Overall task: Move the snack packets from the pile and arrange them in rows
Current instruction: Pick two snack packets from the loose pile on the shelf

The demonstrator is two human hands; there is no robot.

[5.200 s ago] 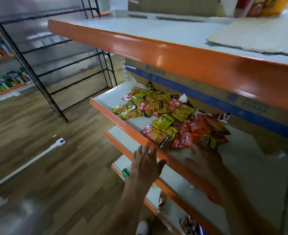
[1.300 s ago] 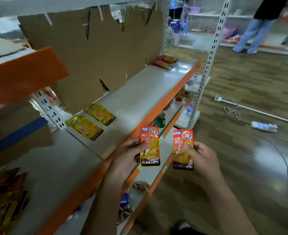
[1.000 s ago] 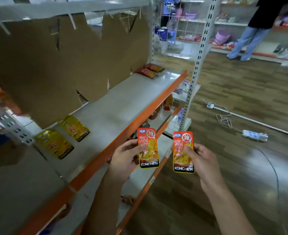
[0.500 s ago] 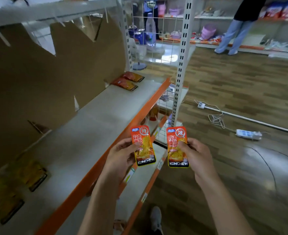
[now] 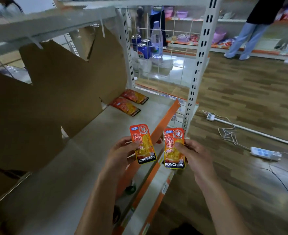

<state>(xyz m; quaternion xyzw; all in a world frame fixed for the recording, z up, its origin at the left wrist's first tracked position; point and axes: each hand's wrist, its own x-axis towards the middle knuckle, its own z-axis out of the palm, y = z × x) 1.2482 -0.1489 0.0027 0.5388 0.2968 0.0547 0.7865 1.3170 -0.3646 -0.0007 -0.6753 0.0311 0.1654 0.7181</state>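
Each hand holds one orange-red KONCHEW snack packet upright in front of me. My left hand (image 5: 121,153) pinches the left packet (image 5: 143,143) by its side edge. My right hand (image 5: 193,155) pinches the right packet (image 5: 173,147), thumb on its front. Both packets hover over the orange front edge of the grey shelf (image 5: 82,150). Two more red packets (image 5: 125,106) (image 5: 135,97) lie side by side at the shelf's far end, against the cardboard backing. The pile is out of view.
Torn cardboard (image 5: 55,92) backs the shelf. A white perforated upright (image 5: 196,72) and wire grid close the shelf's far end, with cans and a bottle (image 5: 156,39) behind. A power strip (image 5: 265,153) and cables lie on the wooden floor. A person (image 5: 251,28) stands far right.
I have turned away from the pile and walked along the shelf with a packet in each hand. The two red packets at the far end are now much closer; the yellow packets have left view.
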